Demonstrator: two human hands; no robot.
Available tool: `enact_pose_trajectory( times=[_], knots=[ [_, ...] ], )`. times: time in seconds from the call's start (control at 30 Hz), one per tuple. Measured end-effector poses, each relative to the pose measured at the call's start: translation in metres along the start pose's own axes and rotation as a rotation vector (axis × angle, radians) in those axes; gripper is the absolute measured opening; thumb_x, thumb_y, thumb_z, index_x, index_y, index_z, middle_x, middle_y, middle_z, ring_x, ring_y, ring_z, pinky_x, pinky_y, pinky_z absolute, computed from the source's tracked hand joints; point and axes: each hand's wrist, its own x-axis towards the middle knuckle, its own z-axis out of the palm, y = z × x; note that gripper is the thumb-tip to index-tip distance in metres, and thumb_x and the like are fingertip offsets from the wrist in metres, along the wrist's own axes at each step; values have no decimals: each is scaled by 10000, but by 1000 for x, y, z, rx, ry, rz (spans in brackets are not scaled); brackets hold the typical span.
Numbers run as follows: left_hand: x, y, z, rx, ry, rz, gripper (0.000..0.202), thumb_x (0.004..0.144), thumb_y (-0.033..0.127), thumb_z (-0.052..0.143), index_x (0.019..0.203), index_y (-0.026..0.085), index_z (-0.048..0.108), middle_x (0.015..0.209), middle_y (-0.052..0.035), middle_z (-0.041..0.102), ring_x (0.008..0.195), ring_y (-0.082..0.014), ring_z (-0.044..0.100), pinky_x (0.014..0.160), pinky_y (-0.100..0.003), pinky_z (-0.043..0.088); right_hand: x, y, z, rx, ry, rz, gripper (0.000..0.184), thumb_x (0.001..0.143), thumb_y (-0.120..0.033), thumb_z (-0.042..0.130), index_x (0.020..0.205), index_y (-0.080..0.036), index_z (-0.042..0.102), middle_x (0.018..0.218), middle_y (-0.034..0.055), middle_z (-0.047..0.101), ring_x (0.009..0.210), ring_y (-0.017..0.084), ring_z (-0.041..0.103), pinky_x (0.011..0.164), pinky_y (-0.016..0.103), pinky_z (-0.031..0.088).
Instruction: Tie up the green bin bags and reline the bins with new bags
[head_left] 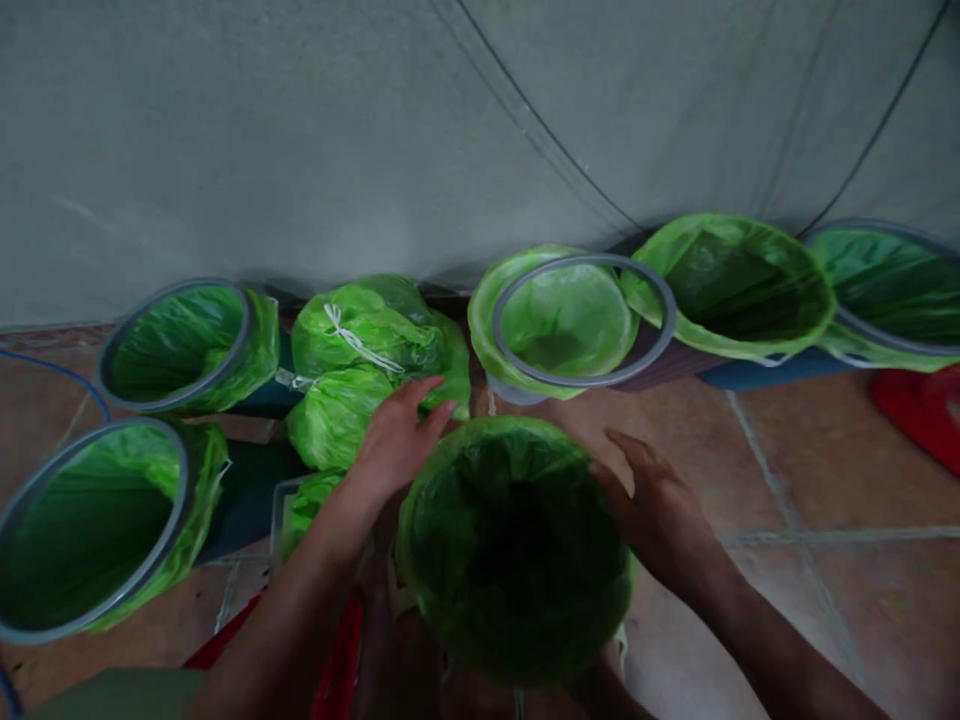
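A bin lined with a green bag (517,660) stands in front of me, its mouth facing up and its inside dark. The bag is folded out over its rim, and no grey ring shows on it. My left hand (394,440) hovers at the far left of this rim, fingers apart and holding nothing. At the right side of the rim is my right hand (656,500), its fingers stretched out and holding nothing I can see. Whether its fingertips touch the bag I cannot tell. Beyond, a grey ring (660,345) lies off-centre across a smaller lined bin (480,310).
Two lined bins with grey rims (180,490) stand or lean at left. Knotted green bags (360,320) sit by the wall (300,130). More lined bins (750,280) line the wall at right, near a red object (922,410). Thin cables (555,145) hang down the wall.
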Motion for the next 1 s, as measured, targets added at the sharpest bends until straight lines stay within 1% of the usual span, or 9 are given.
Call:
enact_pose_trajectory(
  times=[0.07,0.2,0.3,0.47,0.57,0.7,0.83,0.93,1.0],
  knots=[
    [7,13,15,14,-57,27,355,954,394,425,1179,215,633,1196,-46,680,1066,-192,637,955,-322,484,28,-11,-1,88,-25,-81,430,943,-390,388,1223,-136,594,1210,155,647,1157,281,583,1011,437,442],
    [16,29,48,166,-220,92,395,985,402,345,1033,214,689,1004,-52,734,928,-198,674,867,-319,501,65,-30,15,144,-212,-159,388,972,-355,342,1118,-180,656,1105,98,706,1027,227,647,947,342,466],
    [11,22,60,246,-312,172,367,976,412,378,1028,223,687,947,-52,734,873,-199,676,824,-308,501,63,-32,27,87,-344,-194,366,977,-344,339,1131,-206,642,1009,65,731,910,199,671,850,292,480],
    [5,7,65,296,-342,235,256,944,309,461,1110,232,640,982,-53,720,923,-199,668,854,-298,491,57,-29,31,-62,-390,-179,334,952,-306,392,1177,-177,602,973,92,730,869,209,674,765,275,472],
    [7,11,62,296,-300,229,336,885,253,559,1220,238,586,1115,-61,694,1053,-215,635,971,-345,455,57,-30,29,-86,-352,-142,331,950,-274,374,1150,-145,603,936,119,726,863,230,676,760,294,475],
    [-3,7,38,148,-100,158,715,781,353,702,1417,222,402,1385,-96,542,1268,-262,507,1095,-428,370,29,-18,21,-17,-201,26,339,955,-244,328,1152,-143,586,967,130,714,863,231,679,761,306,488],
    [-29,-15,11,-37,13,-39,691,809,501,630,1392,185,436,1366,-116,556,1237,-258,541,1057,-412,428,-10,1,9,-89,-150,235,445,932,-338,420,1292,-85,486,1056,189,686,917,308,674,780,404,511],
    [-42,-25,8,-106,-4,-132,626,848,537,556,1343,160,492,1294,-125,609,1178,-254,587,1017,-406,464,-9,3,-2,-98,-56,143,569,907,-417,477,1359,-76,430,1245,224,601,1096,351,607,878,467,497],
    [-42,-22,14,-123,-16,-135,574,883,530,503,1320,158,518,1272,-121,626,1158,-244,601,1014,-394,467,8,-4,-6,-50,9,37,530,921,-404,455,1352,-96,458,1283,204,586,1167,332,570,948,465,473]
  ],
)
